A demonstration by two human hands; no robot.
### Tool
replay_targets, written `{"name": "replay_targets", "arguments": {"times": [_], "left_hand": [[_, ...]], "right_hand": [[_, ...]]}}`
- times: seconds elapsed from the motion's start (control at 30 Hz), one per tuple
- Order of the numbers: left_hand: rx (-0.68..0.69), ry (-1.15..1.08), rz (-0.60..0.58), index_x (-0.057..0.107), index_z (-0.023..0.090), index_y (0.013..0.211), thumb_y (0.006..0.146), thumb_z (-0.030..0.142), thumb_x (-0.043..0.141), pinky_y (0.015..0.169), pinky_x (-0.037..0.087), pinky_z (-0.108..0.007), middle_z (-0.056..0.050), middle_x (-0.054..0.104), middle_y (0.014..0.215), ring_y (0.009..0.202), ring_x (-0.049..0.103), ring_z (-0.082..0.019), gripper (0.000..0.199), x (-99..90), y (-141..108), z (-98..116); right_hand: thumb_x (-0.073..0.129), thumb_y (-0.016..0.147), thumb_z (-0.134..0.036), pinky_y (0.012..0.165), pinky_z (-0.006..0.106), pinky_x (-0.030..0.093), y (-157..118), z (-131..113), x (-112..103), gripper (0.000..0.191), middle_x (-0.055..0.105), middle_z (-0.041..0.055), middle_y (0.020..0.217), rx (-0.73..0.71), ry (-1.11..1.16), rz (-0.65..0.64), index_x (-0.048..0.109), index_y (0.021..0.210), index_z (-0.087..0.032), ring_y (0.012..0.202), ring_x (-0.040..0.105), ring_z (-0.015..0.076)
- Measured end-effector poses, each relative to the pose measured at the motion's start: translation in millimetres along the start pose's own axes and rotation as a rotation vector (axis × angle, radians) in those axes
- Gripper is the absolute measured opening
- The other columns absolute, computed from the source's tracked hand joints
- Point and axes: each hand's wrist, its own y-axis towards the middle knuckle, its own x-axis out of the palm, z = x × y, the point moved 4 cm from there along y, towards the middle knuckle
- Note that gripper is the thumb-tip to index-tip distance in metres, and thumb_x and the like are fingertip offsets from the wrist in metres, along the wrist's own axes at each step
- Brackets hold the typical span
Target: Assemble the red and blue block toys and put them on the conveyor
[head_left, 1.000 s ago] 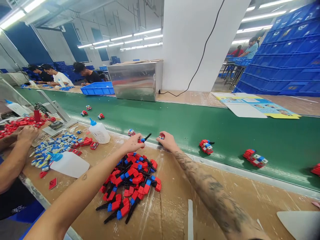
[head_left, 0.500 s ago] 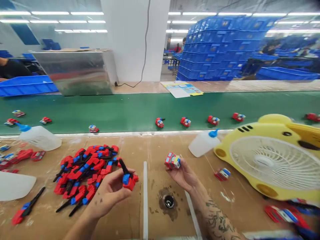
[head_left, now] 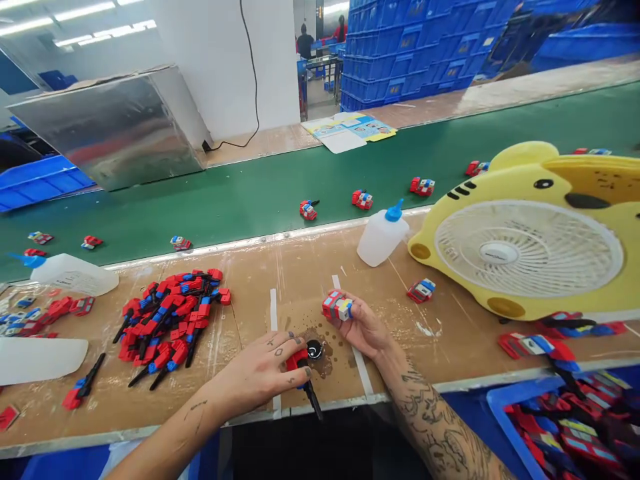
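My left hand (head_left: 273,367) is closed on a red-and-blue toy piece with a black rod (head_left: 313,399), the rod pointing down toward the bench's front edge. Its red end is by a small round cup of dark, shiny liquid (head_left: 314,349); whether they touch I cannot tell. Wet spots surround the cup. My right hand (head_left: 367,327) grips a small red, white and blue toy vehicle body (head_left: 335,305) just beyond the cup, its yellow-and-white end toward the palm. Left of my hands lies a heap of similar red-and-blue rod pieces (head_left: 175,320).
A white squeeze bottle (head_left: 383,237) and a yellow animal-shaped fan (head_left: 530,247) stand at right. More bottles (head_left: 83,273) lie at left. Several toy bodies sit on the green conveyor (head_left: 240,207). A blue crate (head_left: 515,427) of assembled toys is below the bench at right.
My left hand has moved right and down to the cup, turning the rod piece so its rod points down. My right hand still holds the vehicle body. The view has tilted and dropped.
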Motion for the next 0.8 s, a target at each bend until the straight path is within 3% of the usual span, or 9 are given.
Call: {"name": "replay_targets", "arguments": {"times": [0.1,0.33,0.53,0.63,0.8], "left_hand": [[0.02,-0.015,-0.044,0.062,0.025,0.108,0.097,0.014,0.046,0.083,0.051,-0.033,-0.011,0.063,0.114,0.093,0.059,-0.02,0.023,1.0,6,0],[0.066,-0.007,-0.109,0.064,0.024,0.11,0.095,0.014,0.049,0.082,0.052,-0.035,-0.013,0.063,0.113,0.095,0.06,-0.022,0.023,5.6,15,1],[-0.067,-0.199,-0.099,0.061,0.025,0.118,0.089,0.008,0.05,0.091,0.05,-0.038,-0.013,0.06,0.122,0.104,0.059,-0.024,0.036,5.0,10,-7],[-0.267,-0.526,0.033,0.059,0.025,0.118,0.088,0.012,0.055,0.091,0.05,-0.036,-0.01,0.062,0.119,0.106,0.059,-0.022,0.033,4.9,6,-19],[-0.727,-1.058,0.449,0.063,0.022,0.112,0.083,0.026,0.073,0.092,0.051,-0.034,-0.008,0.067,0.109,0.102,0.063,-0.022,0.031,19.8,8,-41]], "right_hand": [[0.092,0.062,-0.045,0.088,0.033,0.055,1,0,1,0.053,0.074,0.0036,0.095,-0.009,0.029,-0.016,0.07,0.105,-0.022,0.087,0.071,0.0201],[0.093,0.061,-0.043,0.093,0.038,0.054,0,-2,-3,0.052,0.073,0.0043,0.098,-0.008,0.074,0.012,0.07,0.103,-0.022,0.092,0.07,0.023],[0.094,0.06,-0.041,0.095,0.038,0.052,-5,-5,0,0.056,0.072,0.003,0.102,-0.004,0.069,-0.03,0.067,0.106,-0.025,0.094,0.07,0.0221],[0.095,0.059,-0.038,0.092,0.038,0.053,-7,-6,8,0.057,0.073,0.0046,0.1,0.021,0.059,-0.073,0.068,0.107,-0.023,0.093,0.07,0.0229],[0.096,0.057,-0.041,0.089,0.033,0.053,-5,-7,15,0.06,0.074,0.0059,0.098,-0.05,-0.012,-0.009,0.072,0.109,-0.021,0.09,0.069,0.0213]]}}
